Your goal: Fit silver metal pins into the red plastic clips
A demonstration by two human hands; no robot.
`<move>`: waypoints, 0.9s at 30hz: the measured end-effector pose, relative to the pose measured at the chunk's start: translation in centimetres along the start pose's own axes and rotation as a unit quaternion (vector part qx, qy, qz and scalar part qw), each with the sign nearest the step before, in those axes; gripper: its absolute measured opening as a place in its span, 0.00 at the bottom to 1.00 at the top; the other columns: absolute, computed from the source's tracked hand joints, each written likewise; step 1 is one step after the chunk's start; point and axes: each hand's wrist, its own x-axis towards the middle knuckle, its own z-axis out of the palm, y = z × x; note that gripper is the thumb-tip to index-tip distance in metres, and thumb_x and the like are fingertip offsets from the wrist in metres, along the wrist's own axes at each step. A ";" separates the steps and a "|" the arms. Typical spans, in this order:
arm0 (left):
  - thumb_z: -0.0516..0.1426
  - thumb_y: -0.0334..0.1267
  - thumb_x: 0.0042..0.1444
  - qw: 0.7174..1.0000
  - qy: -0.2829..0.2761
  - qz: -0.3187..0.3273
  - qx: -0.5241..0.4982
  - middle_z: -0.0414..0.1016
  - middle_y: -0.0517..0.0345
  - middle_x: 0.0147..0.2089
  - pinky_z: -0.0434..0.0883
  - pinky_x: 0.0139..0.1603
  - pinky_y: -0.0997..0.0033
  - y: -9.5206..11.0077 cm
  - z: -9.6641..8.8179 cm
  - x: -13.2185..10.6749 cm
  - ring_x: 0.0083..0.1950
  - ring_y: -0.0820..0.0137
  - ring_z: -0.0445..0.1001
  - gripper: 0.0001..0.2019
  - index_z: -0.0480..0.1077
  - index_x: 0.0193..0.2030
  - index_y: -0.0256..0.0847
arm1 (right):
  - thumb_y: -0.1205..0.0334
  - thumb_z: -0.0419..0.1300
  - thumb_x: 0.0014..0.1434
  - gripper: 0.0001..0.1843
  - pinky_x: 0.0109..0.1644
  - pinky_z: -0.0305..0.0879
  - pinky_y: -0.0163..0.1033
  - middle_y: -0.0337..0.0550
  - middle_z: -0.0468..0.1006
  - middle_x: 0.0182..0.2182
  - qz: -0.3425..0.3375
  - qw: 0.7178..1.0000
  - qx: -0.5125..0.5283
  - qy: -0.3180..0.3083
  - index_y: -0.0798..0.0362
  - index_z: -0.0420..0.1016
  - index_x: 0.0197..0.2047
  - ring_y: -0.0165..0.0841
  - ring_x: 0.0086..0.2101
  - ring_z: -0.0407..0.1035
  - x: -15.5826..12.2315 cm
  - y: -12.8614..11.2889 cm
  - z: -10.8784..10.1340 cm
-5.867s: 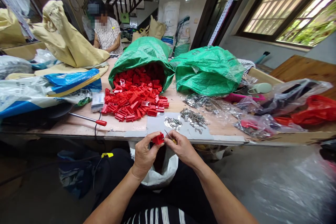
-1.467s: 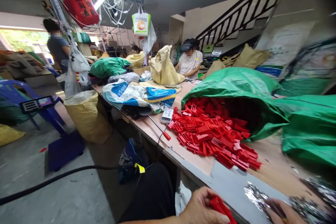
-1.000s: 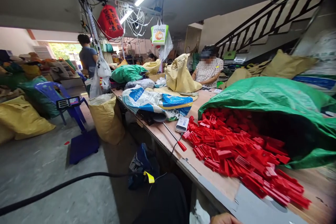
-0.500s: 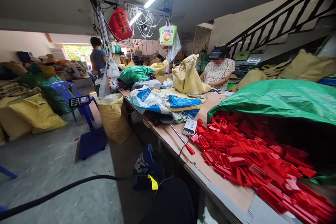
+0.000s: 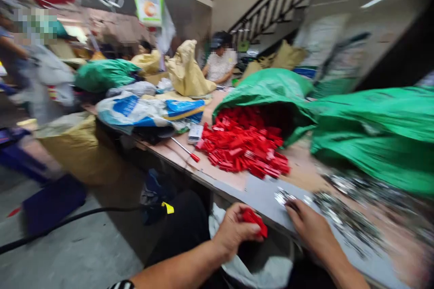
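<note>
My left hand [image 5: 235,230] is closed around a red plastic piece [image 5: 254,222], above a white sack [image 5: 276,271] that hangs open below the table edge. My right hand [image 5: 310,226] rests at the table edge, its fingers closed on shiny metal pieces [image 5: 283,196]; blur hides their exact kind. Right of it lies a spread of similar silver metal pieces [image 5: 346,216]. Beyond my hands, a heap of red plastic pieces [image 5: 240,144] spills from the mouth of a green woven sack [image 5: 267,81].
A second green sack [image 5: 373,131] lies at the right. Left of the heap are a red-handled metal rod [image 5: 186,150], a small white device [image 5: 195,134] and a blue-and-white bag [image 5: 135,110]. A co-worker [image 5: 220,61] sits across the table. A black hose [image 5: 68,223] crosses at left.
The view has swung right, bringing the second green sack and metal pieces into sight. Both my hands have come into view, the left with a red plastic piece.
</note>
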 end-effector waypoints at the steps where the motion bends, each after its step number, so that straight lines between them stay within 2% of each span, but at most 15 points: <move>1: 0.71 0.36 0.32 1.000 -0.009 -0.006 0.008 0.78 0.51 0.38 0.74 0.31 0.69 0.4 0.1 -0.4 0.33 0.66 0.77 0.24 0.69 0.37 0.36 | 0.59 0.50 0.58 0.09 0.38 0.66 0.40 0.46 0.79 0.35 0.007 1.000 0.015 -0.012 0.49 0.71 0.37 0.39 0.35 0.73 -0.3 -0.1 -0.3; 4: 0.69 0.34 0.38 0.999 -0.012 -0.023 0.033 0.78 0.52 0.40 0.75 0.36 0.67 1.2 0.3 -1.0 0.36 0.67 0.77 0.21 0.69 0.39 0.38 | 0.60 0.48 0.59 0.10 0.40 0.63 0.39 0.45 0.78 0.35 0.039 0.999 0.033 -0.019 0.51 0.70 0.37 0.37 0.36 0.72 -0.6 -0.3 -1.1; 8: 0.68 0.34 0.41 0.998 -0.019 -0.036 0.057 0.78 0.52 0.42 0.75 0.40 0.65 1.0 0.1 -1.1 0.39 0.67 0.77 0.20 0.69 0.42 0.38 | 0.62 0.51 0.58 0.08 0.39 0.62 0.36 0.42 0.79 0.35 0.069 0.996 0.056 -0.012 0.50 0.71 0.38 0.35 0.36 0.72 -1.0 -0.2 -1.4; 14: 0.67 0.34 0.44 0.997 -0.019 -0.036 0.063 0.77 0.53 0.44 0.75 0.42 0.65 0.8 -0.3 -0.9 0.40 0.68 0.76 0.19 0.69 0.43 0.39 | 0.64 0.54 0.59 0.07 0.40 0.61 0.33 0.39 0.79 0.35 0.064 0.997 0.024 -0.017 0.49 0.72 0.39 0.32 0.36 0.71 -1.0 0.1 -1.1; 27: 0.66 0.32 0.46 0.997 -0.017 -0.040 0.057 0.76 0.53 0.45 0.75 0.42 0.65 1.1 -0.6 -0.6 0.41 0.69 0.76 0.18 0.68 0.44 0.39 | 0.63 0.56 0.58 0.04 0.38 0.56 0.34 0.40 0.74 0.36 0.068 0.995 -0.062 -0.045 0.50 0.71 0.36 0.32 0.37 0.67 -0.4 -0.8 -1.0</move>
